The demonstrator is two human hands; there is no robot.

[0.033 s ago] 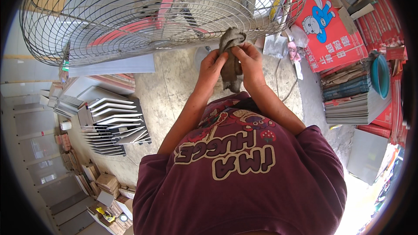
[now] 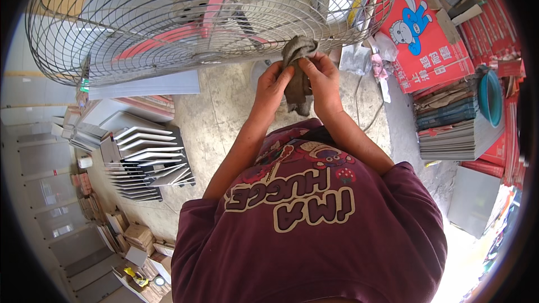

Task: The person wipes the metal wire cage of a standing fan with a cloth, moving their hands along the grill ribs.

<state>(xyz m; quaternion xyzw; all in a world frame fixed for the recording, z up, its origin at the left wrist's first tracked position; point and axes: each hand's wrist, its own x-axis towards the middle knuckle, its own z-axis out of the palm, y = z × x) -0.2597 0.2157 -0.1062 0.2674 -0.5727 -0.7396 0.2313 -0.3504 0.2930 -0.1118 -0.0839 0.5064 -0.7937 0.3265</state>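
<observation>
A crumpled grey-brown rag [image 2: 297, 70] is pinched between my two hands in front of my chest. My left hand [image 2: 273, 85] grips its left side, thumb pressed along the cloth. On the other side my right hand [image 2: 321, 81] holds it with thumb and bent fingers. The rag's folded top stands above my fingertips, and its lower end hangs between my wrists. Just beyond the cloth is the wire guard of a large fan [image 2: 163, 33], with red blades behind it. Whether the rag touches the wires I cannot tell.
A black rack of pale tile samples [image 2: 149, 151] stands on the floor to the left. To the right are a red carton [image 2: 418, 50], stacked tiles [image 2: 449, 145] and a teal basin [image 2: 490, 98]. A thin cable [image 2: 370, 118] runs across the concrete floor [image 2: 208, 115] near my right forearm.
The rag's hanging lower end has shifted slightly and drawn up a little. Both hands keep their hold in nearly the same place.
</observation>
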